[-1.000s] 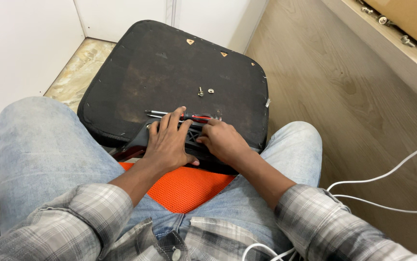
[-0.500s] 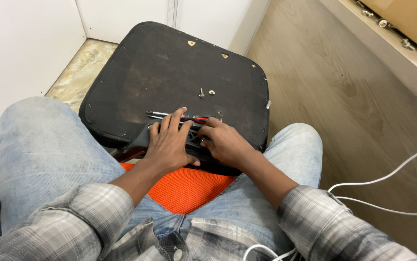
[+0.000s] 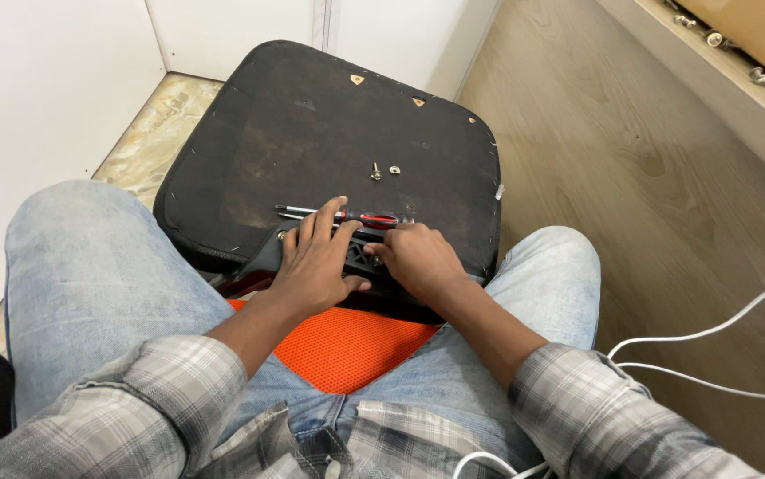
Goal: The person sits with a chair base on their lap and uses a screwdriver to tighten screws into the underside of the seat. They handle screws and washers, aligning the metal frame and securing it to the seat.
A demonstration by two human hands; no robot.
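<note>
An upturned chair seat with a black fabric underside (image 3: 311, 133) lies on the floor between my knees. A black plastic bracket (image 3: 358, 257) rests on its near edge. My left hand (image 3: 316, 262) lies flat on the bracket with fingers spread. Curled against the bracket's right end is my right hand (image 3: 420, 262), fingertips on it. A screwdriver with a red and black handle (image 3: 343, 215) lies on the seat just beyond my fingers. A loose bolt (image 3: 375, 170) and a washer (image 3: 395, 169) sit further out on the seat. Orange mesh (image 3: 343, 346) shows below my wrists.
White walls close the left and far sides. A wood-look floor (image 3: 649, 177) runs to the right, with white cables (image 3: 711, 346) across it. A ledge with small metal parts (image 3: 711, 40) and a cardboard box (image 3: 755, 27) is at the top right.
</note>
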